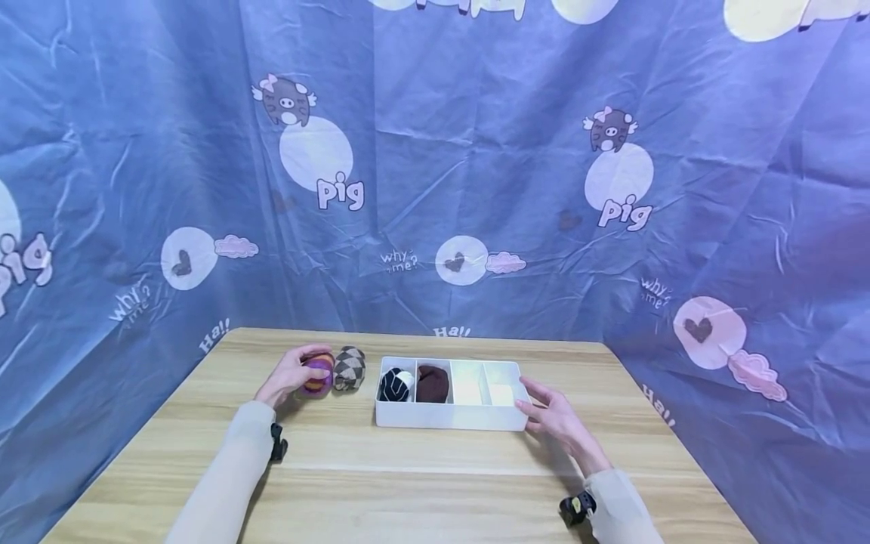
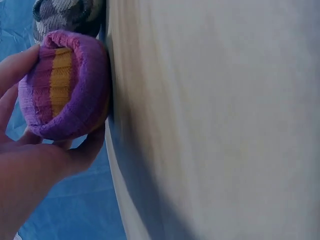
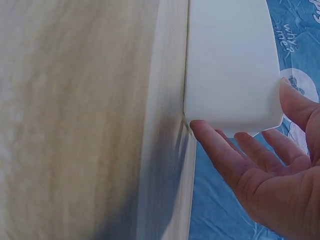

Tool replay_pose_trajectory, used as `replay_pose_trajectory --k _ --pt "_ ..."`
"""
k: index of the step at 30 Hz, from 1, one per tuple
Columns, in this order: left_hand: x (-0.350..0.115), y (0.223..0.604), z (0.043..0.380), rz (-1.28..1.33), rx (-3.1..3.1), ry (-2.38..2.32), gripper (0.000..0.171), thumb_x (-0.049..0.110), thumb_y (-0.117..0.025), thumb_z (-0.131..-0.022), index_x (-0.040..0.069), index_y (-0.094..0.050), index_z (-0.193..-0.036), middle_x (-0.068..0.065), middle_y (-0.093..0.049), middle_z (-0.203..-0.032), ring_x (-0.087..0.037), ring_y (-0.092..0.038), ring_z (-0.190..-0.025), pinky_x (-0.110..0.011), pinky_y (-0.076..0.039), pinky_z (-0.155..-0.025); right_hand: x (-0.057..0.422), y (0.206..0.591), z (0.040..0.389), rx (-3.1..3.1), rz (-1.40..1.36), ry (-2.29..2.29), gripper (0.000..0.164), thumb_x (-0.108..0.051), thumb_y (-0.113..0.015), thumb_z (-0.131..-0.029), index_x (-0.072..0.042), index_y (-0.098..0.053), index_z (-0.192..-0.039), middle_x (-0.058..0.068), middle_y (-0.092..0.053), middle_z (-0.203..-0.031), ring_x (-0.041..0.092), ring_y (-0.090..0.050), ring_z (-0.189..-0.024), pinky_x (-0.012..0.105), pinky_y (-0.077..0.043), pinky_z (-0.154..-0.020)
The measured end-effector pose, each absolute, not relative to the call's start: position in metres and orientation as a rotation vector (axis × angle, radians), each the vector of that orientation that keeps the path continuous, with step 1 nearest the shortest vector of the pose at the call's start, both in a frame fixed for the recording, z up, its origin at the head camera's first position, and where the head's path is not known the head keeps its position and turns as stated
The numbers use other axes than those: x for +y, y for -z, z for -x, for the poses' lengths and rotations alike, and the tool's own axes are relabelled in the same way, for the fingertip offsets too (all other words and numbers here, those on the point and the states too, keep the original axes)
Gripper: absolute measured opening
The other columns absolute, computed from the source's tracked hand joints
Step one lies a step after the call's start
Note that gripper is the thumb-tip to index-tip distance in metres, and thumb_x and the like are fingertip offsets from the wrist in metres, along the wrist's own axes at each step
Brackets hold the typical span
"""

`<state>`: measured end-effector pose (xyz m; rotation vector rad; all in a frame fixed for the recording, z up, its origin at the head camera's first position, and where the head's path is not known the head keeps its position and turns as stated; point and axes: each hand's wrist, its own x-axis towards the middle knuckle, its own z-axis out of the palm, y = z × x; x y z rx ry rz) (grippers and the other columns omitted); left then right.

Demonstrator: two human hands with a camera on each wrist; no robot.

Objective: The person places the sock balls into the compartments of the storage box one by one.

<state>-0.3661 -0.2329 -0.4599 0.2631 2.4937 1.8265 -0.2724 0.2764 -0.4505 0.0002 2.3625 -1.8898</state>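
Observation:
My left hand point(image 1: 291, 375) grips a rolled sock point(image 2: 62, 92) with purple, magenta and orange stripes, low over the left part of the table, its thumb and fingers round the roll. Just right of it, a grey-and-cream diamond-patterned rolled sock point(image 1: 350, 369) lies on the wood. At the table's middle stands a white divided box point(image 1: 448, 415). A black-and-white rolled sock point(image 1: 394, 387) sits in its leftmost compartment, a dark brown one point(image 1: 433, 384) in the compartment beside that. At the box's right end, my right hand point(image 1: 556, 417) rests its spread fingertips against the wall.
The light wood table point(image 1: 381, 483) carries everything. Behind it and along both sides hangs a blue printed cloth point(image 1: 435, 181). Each wrist wears a small black device, one on the left point(image 1: 278, 443) and one on the right point(image 1: 578, 508).

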Motion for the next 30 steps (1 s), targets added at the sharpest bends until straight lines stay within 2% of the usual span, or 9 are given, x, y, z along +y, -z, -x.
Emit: replay_pose_trajectory --k 9,19,30 --pt "-0.239 0.458 0.37 -0.373 2.606 -1.665 0.058 0.004 -0.077 -0.078 -0.003 -0.056 -0.132 -0.029 -0.058 -0.128 -0.033 -0.059 -0.106 -0.033 -0.053 -0.083 0.275 0.449 0.273 2.342 -0.003 1.896 0.067 -0.01 -0.064 -0.094 -0.003 -0.031 -0.152 0.029 -0.022 -0.157 0.029 -0.063 -0.112 0.042 -0.055 -0.092" --pt "-0.243 0.454 0.367 -0.385 2.641 -1.646 0.056 0.007 -0.079 -0.079 -0.005 -0.058 -0.129 -0.03 -0.056 -0.13 -0.039 -0.059 -0.11 -0.044 -0.056 -0.087 0.276 0.448 0.272 2.355 -0.009 1.88 0.067 -0.01 -0.063 -0.094 -0.003 -0.03 -0.152 0.03 -0.021 -0.157 0.032 -0.061 -0.116 0.043 -0.054 -0.093" --pt "-0.249 0.445 0.366 -0.406 2.662 -1.695 0.059 0.013 -0.08 -0.08 -0.003 -0.057 -0.132 -0.027 -0.061 -0.127 -0.035 -0.063 -0.109 -0.038 -0.057 -0.087 0.275 0.448 0.271 2.345 -0.018 1.896 0.067 -0.01 -0.063 -0.094 -0.003 -0.031 -0.152 0.029 -0.021 -0.157 0.028 -0.061 -0.114 0.042 -0.054 -0.093"
